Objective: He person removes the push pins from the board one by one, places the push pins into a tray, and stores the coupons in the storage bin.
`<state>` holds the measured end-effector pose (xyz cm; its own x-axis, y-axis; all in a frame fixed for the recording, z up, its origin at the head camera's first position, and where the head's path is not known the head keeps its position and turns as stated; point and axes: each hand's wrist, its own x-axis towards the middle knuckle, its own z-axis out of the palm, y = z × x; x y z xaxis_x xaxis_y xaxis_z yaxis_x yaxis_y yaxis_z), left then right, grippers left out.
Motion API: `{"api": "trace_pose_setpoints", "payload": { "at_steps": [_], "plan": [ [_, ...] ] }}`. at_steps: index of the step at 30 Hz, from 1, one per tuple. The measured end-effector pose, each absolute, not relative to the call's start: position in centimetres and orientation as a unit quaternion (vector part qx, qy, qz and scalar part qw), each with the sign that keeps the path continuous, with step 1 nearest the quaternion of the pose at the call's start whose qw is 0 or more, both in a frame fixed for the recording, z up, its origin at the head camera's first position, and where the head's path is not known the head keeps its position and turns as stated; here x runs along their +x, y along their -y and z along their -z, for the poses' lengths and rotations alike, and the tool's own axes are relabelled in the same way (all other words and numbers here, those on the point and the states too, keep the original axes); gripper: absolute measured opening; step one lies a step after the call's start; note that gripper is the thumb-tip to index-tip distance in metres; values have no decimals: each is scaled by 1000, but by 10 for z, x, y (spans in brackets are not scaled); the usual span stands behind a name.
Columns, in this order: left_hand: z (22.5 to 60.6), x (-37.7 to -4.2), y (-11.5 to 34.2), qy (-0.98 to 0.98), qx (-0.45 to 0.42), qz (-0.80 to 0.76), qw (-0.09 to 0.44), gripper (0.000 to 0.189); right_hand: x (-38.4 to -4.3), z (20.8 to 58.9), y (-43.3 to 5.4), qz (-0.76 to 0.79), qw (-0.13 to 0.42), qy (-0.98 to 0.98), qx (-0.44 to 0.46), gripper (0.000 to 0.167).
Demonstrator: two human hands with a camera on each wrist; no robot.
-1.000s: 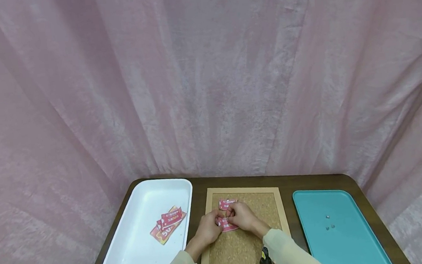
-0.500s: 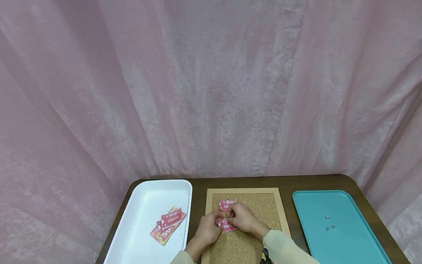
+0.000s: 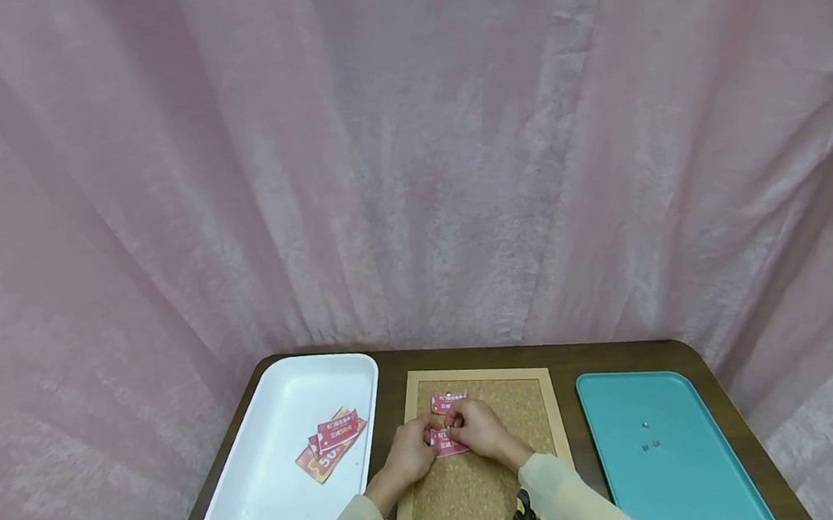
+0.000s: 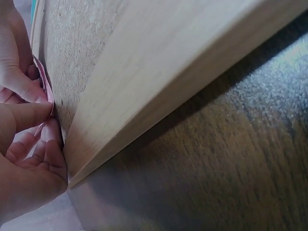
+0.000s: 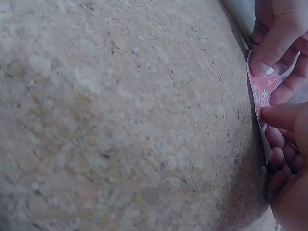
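Note:
On the cork board, a red-and-white coupon lies under both hands, below a second red coupon with a small bright spot at its top edge. My left hand pinches the lower coupon's left side; in the right wrist view its thumb lies across the printed face. From the right, my right hand pinches the same coupon near its upper edge, fingers curled. The left wrist view has the coupon's edge bowed up between the fingertips. Whether the right fingertips also hold a pin, I cannot tell.
A white tray at the left holds several overlapping coupons. At the right is a teal tray with small clear pieces. All stand on a dark wooden table, with a pink curtain behind.
Both hands stay at the lower coupon with almost no visible movement. The whole view shifts very slightly.

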<state>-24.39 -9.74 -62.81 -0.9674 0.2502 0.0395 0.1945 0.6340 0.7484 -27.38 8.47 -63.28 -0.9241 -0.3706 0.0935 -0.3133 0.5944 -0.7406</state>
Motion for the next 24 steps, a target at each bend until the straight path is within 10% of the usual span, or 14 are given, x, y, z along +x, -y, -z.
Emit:
{"api": "trace_pose_setpoints", "payload": {
  "at_steps": [24],
  "plan": [
    [626, -245, 96, -905, 128, -406, 22, 32, -271, 628, -83, 418, 46, -884, -204, 9]
  ]
}}
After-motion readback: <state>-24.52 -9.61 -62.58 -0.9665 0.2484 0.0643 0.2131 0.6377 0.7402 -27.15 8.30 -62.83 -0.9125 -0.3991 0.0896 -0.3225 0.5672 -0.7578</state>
